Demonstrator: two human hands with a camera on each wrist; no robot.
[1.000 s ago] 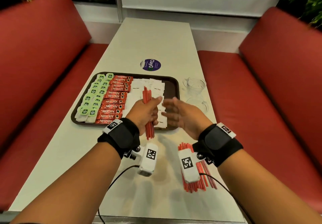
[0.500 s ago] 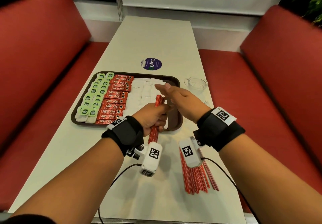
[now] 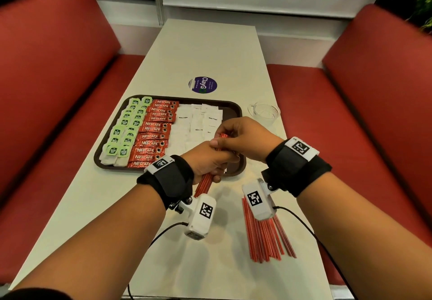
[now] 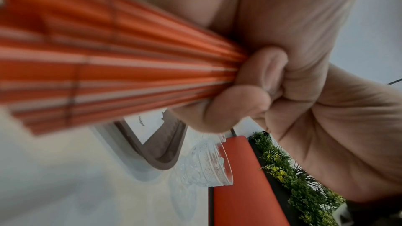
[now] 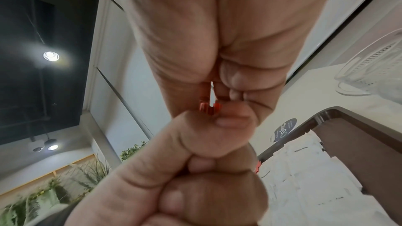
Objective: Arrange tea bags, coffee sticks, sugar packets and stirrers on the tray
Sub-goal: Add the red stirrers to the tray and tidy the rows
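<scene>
A brown tray (image 3: 238,110) holds green tea bags (image 3: 126,126) on its left, red coffee sticks (image 3: 155,133) beside them, and white sugar packets (image 3: 198,119) in the middle. Its right strip is bare. My left hand (image 3: 211,159) grips a bundle of red stirrers (image 3: 205,183) over the tray's near right corner; the bundle (image 4: 108,68) fans toward the left wrist camera. My right hand (image 3: 240,138) pinches the bundle's upper end (image 5: 210,107). More stirrers (image 3: 268,239) lie loose on the table under my right wrist.
A clear glass cup (image 3: 265,112) stands just right of the tray. A round purple sticker (image 3: 202,85) is on the white table (image 3: 210,47) beyond the tray. Red benches (image 3: 374,112) flank both sides.
My left hand tilted the stirrer bundle to the right. My right hand, open beside it a second ago, came over and closed on the bundle's top end.
</scene>
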